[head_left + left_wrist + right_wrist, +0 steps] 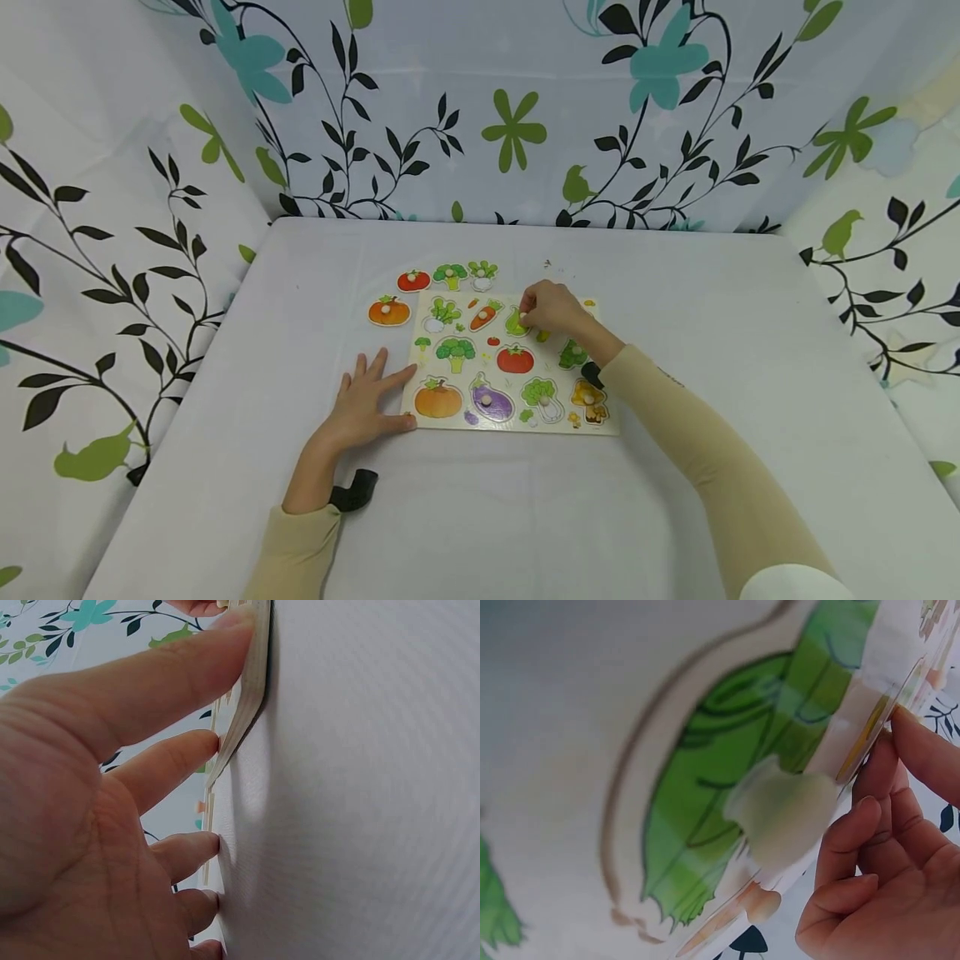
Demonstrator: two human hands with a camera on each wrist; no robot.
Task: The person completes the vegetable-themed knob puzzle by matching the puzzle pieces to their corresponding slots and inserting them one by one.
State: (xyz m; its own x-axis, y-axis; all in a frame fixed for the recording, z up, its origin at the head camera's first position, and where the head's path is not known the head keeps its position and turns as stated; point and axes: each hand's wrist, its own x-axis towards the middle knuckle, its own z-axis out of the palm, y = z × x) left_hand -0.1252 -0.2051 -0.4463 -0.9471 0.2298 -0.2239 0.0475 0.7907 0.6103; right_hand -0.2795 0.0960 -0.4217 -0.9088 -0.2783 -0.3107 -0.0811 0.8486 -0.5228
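Observation:
A wooden vegetable puzzle board (480, 425) lies on the white table. My right hand (555, 308) is over its upper part, thumb and forefinger pinching a green pepper puzzle piece (513, 323) by its knob. In the right wrist view, the right hand (885, 847) has its fingertips together at the board, beyond a large green piece with a pale knob (784, 814). My left hand (367, 400) has its fingers spread. Its thumb and forefinger touch the board's left edge; the left wrist view shows the thumb (172, 679) against the board's side.
Loose knobbed pieces lie beyond the board's upper left: a pumpkin (389, 311), a tomato (413, 281), a broccoli (451, 276) and a radish (482, 275). On the board are a carrot (486, 315) and an eggplant (492, 403). A patterned curtain (480, 75) hangs behind the table.

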